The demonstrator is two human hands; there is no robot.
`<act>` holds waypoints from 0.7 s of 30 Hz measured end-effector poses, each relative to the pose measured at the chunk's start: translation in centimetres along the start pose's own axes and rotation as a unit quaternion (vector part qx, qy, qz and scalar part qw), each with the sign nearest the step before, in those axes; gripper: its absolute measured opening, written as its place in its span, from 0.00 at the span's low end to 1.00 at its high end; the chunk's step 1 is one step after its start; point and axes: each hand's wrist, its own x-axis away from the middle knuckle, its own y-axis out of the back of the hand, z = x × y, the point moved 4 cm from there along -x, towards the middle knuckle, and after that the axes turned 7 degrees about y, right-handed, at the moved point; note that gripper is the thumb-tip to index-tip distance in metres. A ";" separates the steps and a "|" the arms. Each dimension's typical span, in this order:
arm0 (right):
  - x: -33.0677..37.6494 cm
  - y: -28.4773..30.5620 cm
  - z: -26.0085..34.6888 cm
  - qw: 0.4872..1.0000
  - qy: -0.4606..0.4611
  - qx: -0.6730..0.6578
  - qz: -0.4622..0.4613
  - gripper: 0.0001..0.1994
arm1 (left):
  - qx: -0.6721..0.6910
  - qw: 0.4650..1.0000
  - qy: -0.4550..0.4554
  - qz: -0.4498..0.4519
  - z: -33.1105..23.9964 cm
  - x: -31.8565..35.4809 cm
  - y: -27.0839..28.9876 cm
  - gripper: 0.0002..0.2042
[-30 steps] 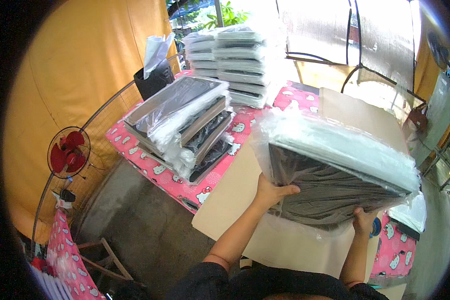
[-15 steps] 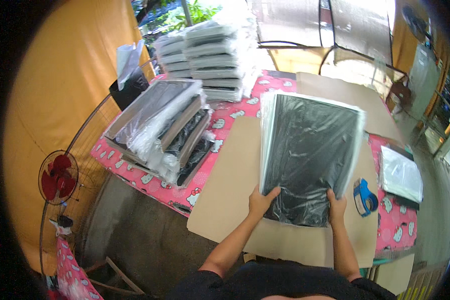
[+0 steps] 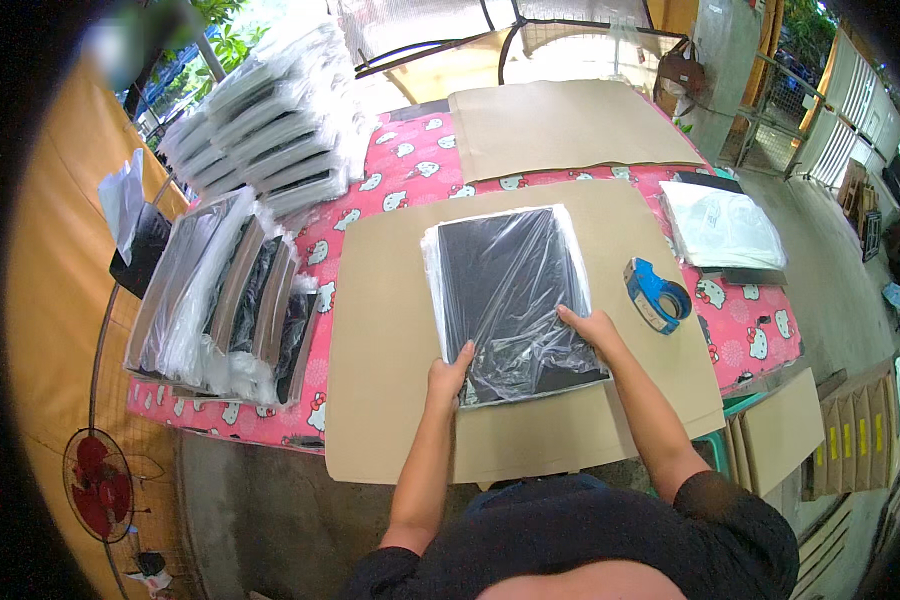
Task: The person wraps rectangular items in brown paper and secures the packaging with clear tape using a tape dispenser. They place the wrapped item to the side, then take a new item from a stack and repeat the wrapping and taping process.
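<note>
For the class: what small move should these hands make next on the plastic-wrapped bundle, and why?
Perhaps the right hand should smooth the clear film: it looks wrinkled close by, while the left hand, at the left edge of the bundle, could steady it.

Orange tarp wall, L side of frame; grn leaves upper L. Mesh screens top ctr, v. bright daylight thru. Grey conc. floor R & lower L. Pink-cloth desk mid-frame. Red-bladed fan lower L, metal gate upper R.
</note>
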 end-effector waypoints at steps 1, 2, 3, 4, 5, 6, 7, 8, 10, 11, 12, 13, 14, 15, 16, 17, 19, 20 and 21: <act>0.4 0.6 0.3 0.996 0.021 0.081 -0.021 0.31 | -0.020 0.999 -0.017 -0.026 0.5 -0.1 0.2 0.30; 1.7 0.5 2.0 0.986 0.046 0.159 -0.028 0.31 | -0.039 0.997 -0.030 -0.065 1.0 0.4 1.4 0.30; 2.6 1.0 4.0 0.968 0.078 0.236 -0.040 0.31 | -0.055 0.992 -0.050 -0.104 0.5 1.0 2.5 0.30; 3.0 3.1 5.5 0.924 0.186 0.283 -0.180 0.34 | -0.111 0.973 -0.112 -0.167 -1.6 1.9 3.6 0.30; 3.7 5.8 6.5 0.849 0.285 0.315 -0.313 0.37 | -0.168 0.943 -0.168 -0.232 -3.9 3.6 5.0 0.30; 3.7 7.6 6.8 0.879 0.187 0.348 -0.266 0.37 | -0.229 0.902 -0.210 -0.300 -5.3 5.5 7.3 0.31; 2.7 10.0 4.6 0.854 0.163 0.412 -0.274 0.35 | -0.194 0.899 -0.240 -0.312 -6.4 6.0 9.2 0.26; 2.9 10.7 2.7 0.828 0.175 0.445 -0.293 0.33 | -0.195 0.893 -0.243 -0.326 -6.3 6.0 11.9 0.26; 2.3 12.4 -1.4 0.825 0.171 0.472 -0.260 0.28 | -0.231 0.877 -0.200 -0.371 -4.4 5.7 18.7 0.25; 1.6 13.5 -3.5 0.847 0.146 0.470 -0.201 0.25 | -0.268 0.866 -0.146 -0.395 -2.3 6.1 21.4 0.25; 2.4 14.8 -4.3 0.844 0.138 0.474 -0.212 0.22 | -0.291 0.855 -0.034 -0.428 -0.8 8.4 23.0 0.24; 3.6 16.4 -5.2 0.841 0.127 0.474 -0.226 0.20 | -0.310 0.833 0.074 -0.453 0.2 11.1 24.1 0.24; 3.9 20.1 -8.4 0.792 0.117 0.512 -0.311 0.19 | -0.318 0.819 0.096 -0.468 1.4 11.8 24.5 0.24; 6.8 19.9 -6.0 0.863 0.022 0.384 -0.328 0.17 | -0.331 0.790 0.138 -0.497 3.7 13.9 26.0 0.24; 9.1 19.8 -3.1 0.776 0.031 0.588 -0.224 0.18 | -0.248 0.845 0.114 -0.461 6.2 14.8 27.2 0.23; 8.9 22.3 -5.0 0.765 0.000 0.602 -0.228 0.18 | -0.161 0.894 0.075 -0.412 7.9 14.6 27.6 0.22; 7.3 27.6 -9.8 0.738 0.014 0.615 -0.277 0.21 | -0.094 0.922 0.005 -0.375 8.1 13.6 27.9 0.20; 6.8 29.4 -12.0 0.720 0.057 0.614 -0.319 0.22 | -0.115 0.913 -0.021 -0.391 7.7 13.1 27.8 0.18; 6.9 29.6 -11.6 0.698 0.104 0.613 -0.357 0.24 | -0.134 0.902 -0.043 -0.409 7.2 13.2 27.3 0.17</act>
